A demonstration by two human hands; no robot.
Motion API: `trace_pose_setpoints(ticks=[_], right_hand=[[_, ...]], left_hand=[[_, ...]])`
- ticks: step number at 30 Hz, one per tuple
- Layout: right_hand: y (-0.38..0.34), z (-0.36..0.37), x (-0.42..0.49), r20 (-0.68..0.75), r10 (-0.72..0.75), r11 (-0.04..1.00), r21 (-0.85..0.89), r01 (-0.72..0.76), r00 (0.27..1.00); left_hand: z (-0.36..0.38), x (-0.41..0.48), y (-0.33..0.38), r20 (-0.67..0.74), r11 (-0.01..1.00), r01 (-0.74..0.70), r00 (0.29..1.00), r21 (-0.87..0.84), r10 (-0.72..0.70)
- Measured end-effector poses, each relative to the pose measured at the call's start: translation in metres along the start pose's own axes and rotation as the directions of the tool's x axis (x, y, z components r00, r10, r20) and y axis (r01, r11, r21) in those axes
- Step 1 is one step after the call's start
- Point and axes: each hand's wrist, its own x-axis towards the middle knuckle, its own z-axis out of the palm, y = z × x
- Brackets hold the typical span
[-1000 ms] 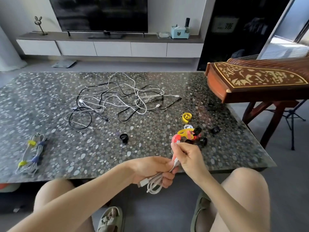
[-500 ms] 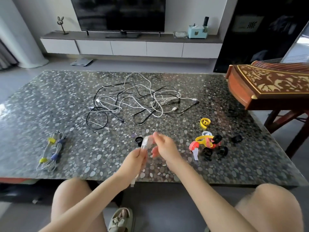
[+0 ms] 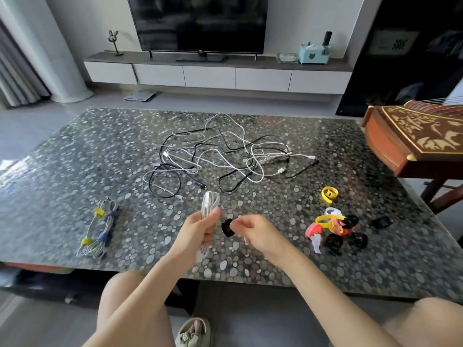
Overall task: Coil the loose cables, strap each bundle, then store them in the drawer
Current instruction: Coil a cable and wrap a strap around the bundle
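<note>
The table [image 3: 75, 171] is being used as the work surface across the middle of the frame. The tangle of loose cables [image 3: 225, 159] is lying at centre, above the hands, with white and black leads crossing one another. If one lead is being drawn out by its end, the others are likely to be dragged with it and knots tightened. The strapped bundles [image 3: 100, 229] are lying at lower left, well apart from the tangle. The spare straps [image 3: 335, 231] are being kept in a heap at lower right. No open drawer is being shown, so the storage place cannot be told.

The left hand [image 3: 198, 231] is being kept clenched around the white coil [image 3: 209, 204], which is being held upright at lower centre, above the table near its front edge. The right hand [image 3: 255, 231] is pinching the black strap [image 3: 227, 227] just beside the coil; whether the two are touching cannot be told.

Probable faults:
- The loops are being restrained by one hand only. If that hold is being relaxed while the strap is being wrapped, the coil is likely to spring open.
- The loose end is hanging below the left hand and may be left outside the strap.
- The strap is being held by fingertips alone and may be dropped.
</note>
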Motion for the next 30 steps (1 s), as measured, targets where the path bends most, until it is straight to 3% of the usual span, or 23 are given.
trace_pose_setpoints(ticks=[4, 7, 9, 11, 14, 16, 17, 18, 21, 23, 26, 30], right_hand=[[-0.016, -0.021, -0.035, 0.020, -0.075, 0.987, 0.141, 0.072, 0.997], [-0.020, -0.030, -0.052, -0.162, -0.087, 0.982, 0.152, 0.112, 0.983], [-0.019, -0.035, -0.061, -0.336, -0.118, 0.969, 0.164, 0.182, 0.934], [-0.020, -0.040, -0.071, -0.470, -0.164, 0.939, 0.194, 0.283, 0.867], [-0.020, -0.036, -0.081, -0.455, -0.242, 0.765, 0.454, 0.457, 0.857], [-0.026, -0.033, -0.085, -0.416, -0.276, 0.602, 0.627, 0.493, 0.866], [-0.030, -0.035, -0.087, -0.428, -0.279, 0.577, 0.641, 0.506, 0.860], [-0.033, -0.040, -0.090, -0.458, -0.272, 0.593, 0.613, 0.522, 0.847], [-0.036, -0.060, -0.098, -0.567, -0.289, 0.802, 0.297, 0.518, 0.772], [-0.037, -0.059, -0.100, -0.528, -0.334, 0.877, 0.130, 0.462, 0.781], [-0.036, -0.043, -0.096, -0.447, -0.375, 0.910, -0.013, 0.414, 0.812], [-0.032, -0.028, -0.090, -0.517, -0.331, 0.927, -0.022, 0.374, 0.789]], left_hand=[[0.018, -0.013, 0.007, 0.218, 0.999, -0.031, 0.976, 0.008, 0.028], [0.037, -0.022, 0.011, 0.246, 0.997, -0.060, 0.968, 0.055, 0.045], [0.048, -0.028, 0.012, 0.223, 0.997, -0.060, 0.974, 0.054, 0.047], [0.059, -0.034, 0.014, 0.218, 0.998, -0.001, 0.976, -0.056, 0.013], [0.075, -0.042, 0.018, 0.333, 0.975, 0.072, 0.943, -0.209, 0.002], [0.084, -0.047, 0.022, 0.385, 0.976, 0.065, 0.923, -0.206, 0.019], [0.087, -0.049, 0.023, 0.385, 0.984, 0.040, 0.922, -0.175, 0.030], [0.088, -0.050, 0.023, 0.366, 0.994, -0.002, 0.929, -0.114, 0.044], [0.086, -0.051, 0.021, 0.256, 0.982, -0.130, 0.962, 0.137, 0.091], [0.083, -0.048, 0.022, 0.243, 0.965, -0.162, 0.964, 0.206, 0.110], [0.086, -0.048, 0.026, 0.236, 0.910, -0.238, 0.958, 0.339, 0.163], [0.095, -0.050, 0.023, 0.218, 0.574, -0.437, 0.885, 0.693, 0.410]])
